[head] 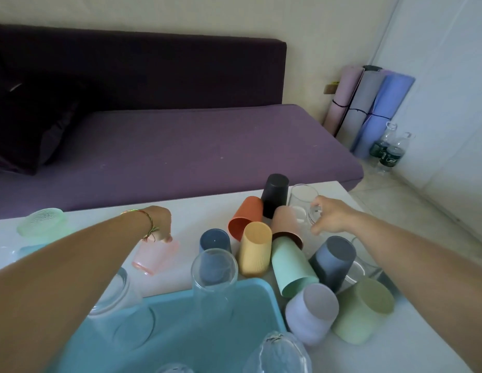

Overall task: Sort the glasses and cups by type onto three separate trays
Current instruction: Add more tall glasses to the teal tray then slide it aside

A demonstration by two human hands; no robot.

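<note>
Two hands are out over the white table (pixel 202 211), both beyond the blue tray (pixel 196 332) that sits nearest me. My left hand (pixel 160 223) reaches past the tray's far left corner, fingers curled downward and bunched together, their tips gripping the upper end of the pink cup (pixel 153 255). That cup is tipped over, not upright: its long axis runs from the thick base, which points back toward the tray's left side, up and away to the end under my fingertips. I cannot tell whether the thumb closes on it from behind.

My right hand (pixel 331 216) is well beyond the tray's far right corner, thumb above and fingers curled below, pinching a clear glass (pixel 313 211) at the far edge of the pile. The glass is too transparent for me to say which way its mouth faces.

Between that hand and the tray lies a heap of coloured cups. The black cup (pixel 274 195) stands mouth down, farthest from the tray. The orange cup (pixel 246 218) lies on its side, mouth open toward the tray. The yellow cup (pixel 256 249) leans just beyond the tray's far edge. The mint cup (pixel 291 267) lies with its mouth toward the tray's right corner. A tall clear glass (pixel 214 275) stands upright at the tray's far rim.
</note>
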